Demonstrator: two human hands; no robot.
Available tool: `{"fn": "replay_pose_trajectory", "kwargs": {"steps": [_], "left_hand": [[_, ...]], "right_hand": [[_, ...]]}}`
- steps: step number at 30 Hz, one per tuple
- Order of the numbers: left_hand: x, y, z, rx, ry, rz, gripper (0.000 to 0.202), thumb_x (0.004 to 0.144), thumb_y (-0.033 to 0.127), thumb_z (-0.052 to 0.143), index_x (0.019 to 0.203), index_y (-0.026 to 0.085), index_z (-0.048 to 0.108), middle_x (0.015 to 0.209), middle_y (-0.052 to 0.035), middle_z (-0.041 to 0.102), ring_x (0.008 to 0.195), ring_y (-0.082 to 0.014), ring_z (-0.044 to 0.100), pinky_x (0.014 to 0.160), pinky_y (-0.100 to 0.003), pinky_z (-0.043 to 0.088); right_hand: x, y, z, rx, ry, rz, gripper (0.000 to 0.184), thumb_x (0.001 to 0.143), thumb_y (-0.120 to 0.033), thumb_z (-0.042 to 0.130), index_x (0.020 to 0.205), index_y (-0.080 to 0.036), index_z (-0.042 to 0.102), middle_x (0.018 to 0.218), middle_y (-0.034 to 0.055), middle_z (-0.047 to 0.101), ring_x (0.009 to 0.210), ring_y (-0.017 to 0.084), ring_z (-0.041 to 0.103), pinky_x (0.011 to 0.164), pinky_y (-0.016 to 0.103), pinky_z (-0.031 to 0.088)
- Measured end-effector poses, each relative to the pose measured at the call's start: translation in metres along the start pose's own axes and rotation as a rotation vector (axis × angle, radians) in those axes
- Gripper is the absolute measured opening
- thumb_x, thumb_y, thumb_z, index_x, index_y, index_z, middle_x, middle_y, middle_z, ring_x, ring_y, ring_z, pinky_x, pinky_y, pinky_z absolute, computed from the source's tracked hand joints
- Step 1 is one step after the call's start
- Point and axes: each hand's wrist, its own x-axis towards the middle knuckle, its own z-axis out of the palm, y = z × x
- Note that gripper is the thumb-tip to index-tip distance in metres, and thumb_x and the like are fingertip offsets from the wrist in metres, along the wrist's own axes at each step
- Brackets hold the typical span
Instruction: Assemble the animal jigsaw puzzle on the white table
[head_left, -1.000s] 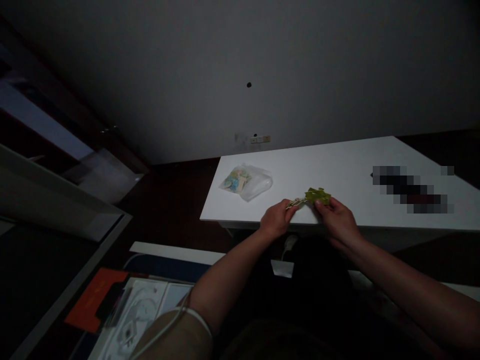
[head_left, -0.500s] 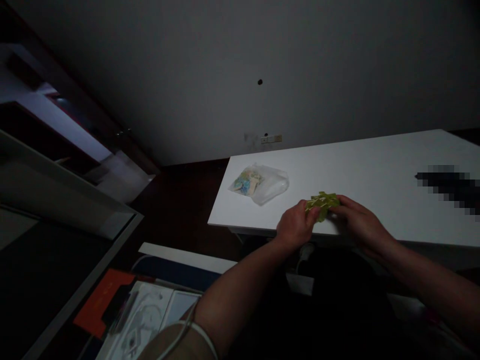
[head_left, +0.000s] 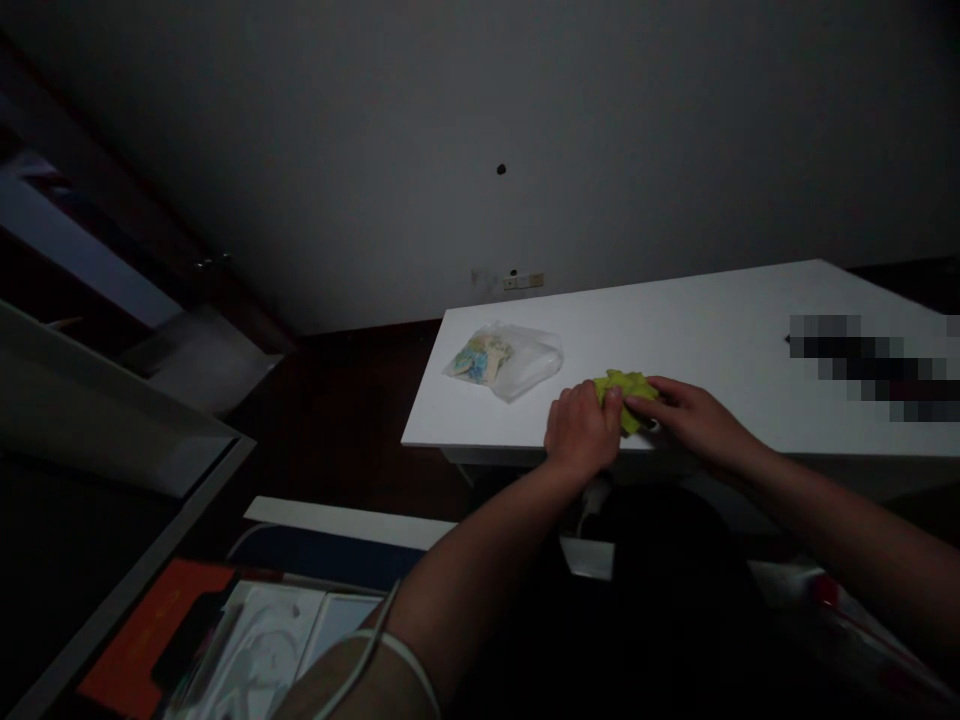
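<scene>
Between my two hands, above the near edge of the white table point(head_left: 697, 340), is a yellow-green object with a jagged outline point(head_left: 628, 388); its exact kind is unclear. My left hand point(head_left: 581, 428) is closed on its left side, thumb pressed against it. From the right, my right hand point(head_left: 686, 415) pinches its other side with thumb and fingers. Part of the object is covered by the fingers. Farther left on the tabletop lies a clear plastic bag point(head_left: 517, 360), with blue, green and cream pieces inside its left end.
A blurred-out dark item point(head_left: 862, 360) lies at the table's right. At lower left are an orange item point(head_left: 146, 625) and a white box point(head_left: 259, 640). A wall with a socket strip point(head_left: 523, 282) stands behind the table; a door frame is at left.
The view has shifted, so the table and bag sit slightly further left. The yellow-green object has turned in my hands, and the white lines on it no longer show.
</scene>
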Motion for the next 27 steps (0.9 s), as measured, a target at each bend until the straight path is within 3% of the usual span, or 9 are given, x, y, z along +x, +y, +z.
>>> {"fn": "replay_pose_trajectory", "kwargs": {"steps": [4, 8, 11, 13, 17, 20, 23, 27], "left_hand": [[0.002, 0.000, 0.003, -0.075, 0.065, -0.067, 0.041, 0.107, 0.049, 0.030, 0.119, 0.020, 0.055, 0.113, -0.0172, 0.067, 0.110, -0.0318, 0.062, 0.093, -0.045, 0.049], [0.004, -0.004, 0.009, -0.269, 0.249, -0.128, 0.037, 0.106, 0.045, 0.037, 0.131, 0.019, 0.043, 0.125, -0.0188, 0.061, 0.119, -0.0304, 0.058, 0.097, -0.043, 0.047], [0.003, -0.010, 0.011, -0.385, 0.358, -0.084, 0.030, 0.102, 0.034, 0.047, 0.128, 0.020, 0.041, 0.130, -0.0179, 0.056, 0.121, -0.0275, 0.056, 0.101, -0.041, 0.046], [0.000, -0.016, 0.009, -0.381, 0.383, 0.014, 0.032, 0.096, 0.025, 0.055, 0.125, 0.021, 0.044, 0.128, -0.0155, 0.055, 0.120, -0.0265, 0.055, 0.103, -0.041, 0.046], [-0.008, -0.032, -0.013, -0.124, 0.412, 0.199, 0.033, 0.088, 0.015, 0.062, 0.119, 0.023, 0.056, 0.126, -0.0137, 0.054, 0.124, -0.0302, 0.051, 0.110, -0.047, 0.042], [-0.008, -0.047, -0.037, 0.126, 0.475, 0.135, 0.024, 0.091, 0.018, 0.061, 0.113, 0.026, 0.067, 0.141, -0.0143, 0.047, 0.132, -0.0357, 0.044, 0.113, -0.054, 0.037], [-0.001, -0.060, -0.057, 0.239, 0.488, 0.064, 0.024, 0.094, 0.020, 0.059, 0.115, 0.026, 0.069, 0.153, -0.0130, 0.040, 0.138, -0.0394, 0.037, 0.113, -0.058, 0.035], [0.016, -0.076, -0.069, 0.231, 0.432, 0.080, 0.044, 0.092, 0.010, 0.052, 0.134, 0.023, 0.059, 0.147, -0.0137, 0.050, 0.135, -0.0349, 0.043, 0.113, -0.053, 0.038]], "right_hand": [[0.019, -0.003, 0.005, 0.050, 0.064, -0.018, 0.031, 0.073, -0.039, 0.075, 0.100, -0.024, 0.074, 0.092, 0.0044, 0.076, 0.080, 0.023, 0.068, 0.071, 0.035, 0.055], [0.049, -0.010, 0.017, 0.054, 0.124, -0.050, 0.026, 0.071, -0.033, 0.072, 0.095, -0.024, 0.073, 0.087, 0.0019, 0.073, 0.072, 0.018, 0.063, 0.060, 0.029, 0.050], [0.069, -0.016, 0.029, 0.040, 0.146, -0.042, 0.022, 0.071, -0.031, 0.072, 0.091, -0.023, 0.069, 0.083, 0.0022, 0.071, 0.071, 0.018, 0.062, 0.059, 0.028, 0.049], [0.078, -0.017, 0.039, 0.033, 0.152, -0.069, 0.021, 0.071, -0.030, 0.073, 0.090, -0.024, 0.065, 0.083, 0.0030, 0.071, 0.075, 0.019, 0.063, 0.064, 0.030, 0.051], [0.087, -0.014, 0.054, -0.101, 0.153, -0.224, 0.020, 0.077, -0.028, 0.072, 0.093, -0.025, 0.061, 0.092, 0.0036, 0.072, 0.082, 0.020, 0.066, 0.075, 0.034, 0.053], [0.087, -0.009, 0.064, -0.340, 0.122, -0.367, 0.016, 0.082, -0.027, 0.070, 0.095, -0.026, 0.062, 0.098, 0.0047, 0.071, 0.091, 0.022, 0.065, 0.084, 0.038, 0.052], [0.083, -0.007, 0.074, -0.602, 0.094, -0.468, 0.013, 0.087, -0.027, 0.065, 0.100, -0.026, 0.066, 0.103, 0.0080, 0.069, 0.101, 0.027, 0.061, 0.090, 0.043, 0.050], [0.076, -0.011, 0.087, -0.810, 0.117, -0.632, 0.019, 0.090, -0.027, 0.062, 0.108, -0.024, 0.070, 0.114, 0.0127, 0.063, 0.108, 0.029, 0.058, 0.092, 0.043, 0.048]]}}
